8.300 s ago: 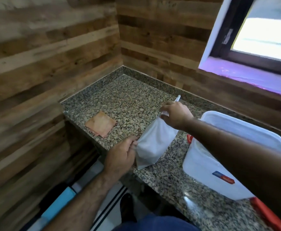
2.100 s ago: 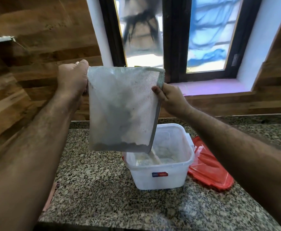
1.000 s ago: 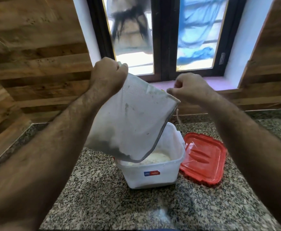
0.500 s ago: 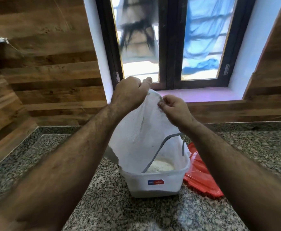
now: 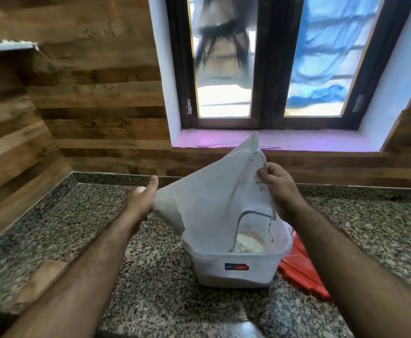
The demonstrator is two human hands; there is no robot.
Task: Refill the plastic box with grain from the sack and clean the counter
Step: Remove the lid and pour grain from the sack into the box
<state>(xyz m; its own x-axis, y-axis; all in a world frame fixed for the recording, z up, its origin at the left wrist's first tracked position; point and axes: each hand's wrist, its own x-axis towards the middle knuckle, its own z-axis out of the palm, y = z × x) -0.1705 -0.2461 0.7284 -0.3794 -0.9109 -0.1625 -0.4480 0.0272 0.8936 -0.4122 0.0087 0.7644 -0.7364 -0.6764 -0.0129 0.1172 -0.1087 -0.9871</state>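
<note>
I hold a white mesh sack (image 5: 214, 198) upside down over the clear plastic box (image 5: 238, 267), which stands on the granite counter (image 5: 160, 289). My left hand (image 5: 141, 201) grips the sack's bottom corner at the left, where a small bulge of grain still sits. My right hand (image 5: 277, 189) pinches the sack's upper right edge. The sack's grey-trimmed mouth hangs down inside the box, where pale grain (image 5: 247, 243) lies on the bottom. The box's red lid (image 5: 302, 272) lies flat to its right, partly hidden by my right forearm.
Wood-panelled walls meet at the back left corner of the counter. A dark-framed window with a purple sill (image 5: 272, 140) is behind the box. A tan cloth (image 5: 40, 279) lies on the counter at the left, by my left forearm.
My left hand has dropped from the top of the sack to its lower left corner. The sack has spread wider, and its mouth stays in the box.
</note>
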